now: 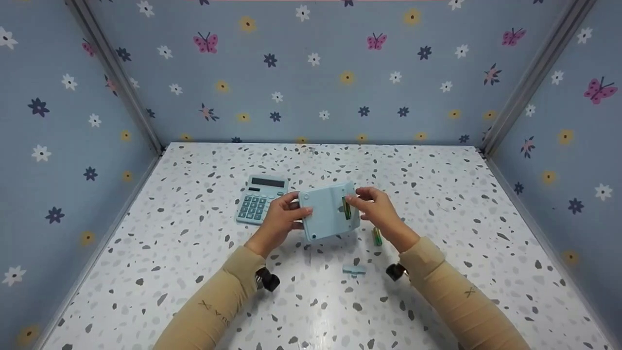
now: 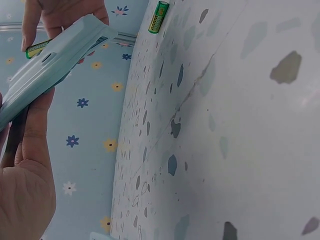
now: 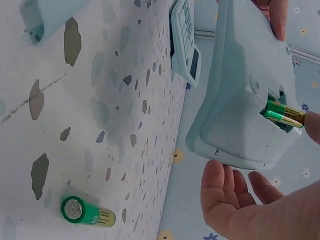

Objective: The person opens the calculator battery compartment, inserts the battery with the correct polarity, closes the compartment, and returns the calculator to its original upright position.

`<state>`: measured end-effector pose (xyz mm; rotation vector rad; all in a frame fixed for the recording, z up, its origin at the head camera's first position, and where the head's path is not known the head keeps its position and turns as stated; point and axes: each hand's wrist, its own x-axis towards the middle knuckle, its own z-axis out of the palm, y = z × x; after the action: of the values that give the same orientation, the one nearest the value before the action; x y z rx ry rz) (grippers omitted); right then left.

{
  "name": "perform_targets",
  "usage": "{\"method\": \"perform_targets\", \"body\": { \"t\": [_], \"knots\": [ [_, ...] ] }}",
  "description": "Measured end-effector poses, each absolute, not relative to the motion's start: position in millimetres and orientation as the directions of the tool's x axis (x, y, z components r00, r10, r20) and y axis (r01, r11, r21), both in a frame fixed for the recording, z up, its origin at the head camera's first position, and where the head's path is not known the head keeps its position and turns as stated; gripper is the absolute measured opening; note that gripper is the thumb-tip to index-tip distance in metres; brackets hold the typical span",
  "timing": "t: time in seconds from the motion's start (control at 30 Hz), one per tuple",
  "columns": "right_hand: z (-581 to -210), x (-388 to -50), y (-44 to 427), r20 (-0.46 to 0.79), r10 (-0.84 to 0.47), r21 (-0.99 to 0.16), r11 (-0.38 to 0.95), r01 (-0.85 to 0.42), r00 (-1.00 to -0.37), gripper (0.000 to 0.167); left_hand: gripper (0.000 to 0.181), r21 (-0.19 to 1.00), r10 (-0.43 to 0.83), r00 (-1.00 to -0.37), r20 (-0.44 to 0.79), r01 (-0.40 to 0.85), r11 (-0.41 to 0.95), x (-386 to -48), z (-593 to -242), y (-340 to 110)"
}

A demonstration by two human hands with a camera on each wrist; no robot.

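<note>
A light blue calculator (image 1: 325,214) is held off the table, its back facing up. My left hand (image 1: 279,221) grips its left side, thumb on the back and fingers underneath. A green and gold battery (image 3: 284,113) sits tilted in the open compartment, one end sticking out. The thumb of my right hand (image 1: 381,209) touches that end; its other fingers are loosely bent by the calculator's edge (image 3: 240,162). On the table below the right hand lies another battery (image 1: 377,236), also in the right wrist view (image 3: 87,212). A small light blue cover (image 1: 354,269) lies nearer the front.
A second light blue calculator (image 1: 252,206) lies keys up on the speckled table (image 1: 194,184), behind and left of the held one. Flower-patterned walls (image 1: 311,87) stand at the back and both sides.
</note>
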<state>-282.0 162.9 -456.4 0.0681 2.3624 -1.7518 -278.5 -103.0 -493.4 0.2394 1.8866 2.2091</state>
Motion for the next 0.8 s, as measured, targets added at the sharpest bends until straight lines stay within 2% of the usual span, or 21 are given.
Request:
{"method": "perform_targets", "body": {
  "t": [0.3, 0.47, 0.8],
  "knots": [
    [-456.1, -283.1, 164.5, -0.308, -0.134, -0.93, 0.251, 0.268, -0.942, 0.076, 0.048, 0.986, 0.271, -0.962, -0.019, -0.062, -0.153, -278.3, -493.6, -102.9],
    [-457.6, -283.9, 164.7, -0.335, -0.152, -0.928, 0.226, 0.297, -0.93, 0.077, 0.049, 0.987, 0.271, -0.962, -0.018, -0.06, -0.148, -277.7, -492.6, -102.6],
    [-452.8, -284.3, 163.1, -0.374, -0.102, -0.914, 0.207, 0.348, -0.922, 0.076, 0.049, 0.988, 0.276, -0.961, -0.011, -0.053, -0.146, -277.2, -493.0, -101.8]
  ]
}}
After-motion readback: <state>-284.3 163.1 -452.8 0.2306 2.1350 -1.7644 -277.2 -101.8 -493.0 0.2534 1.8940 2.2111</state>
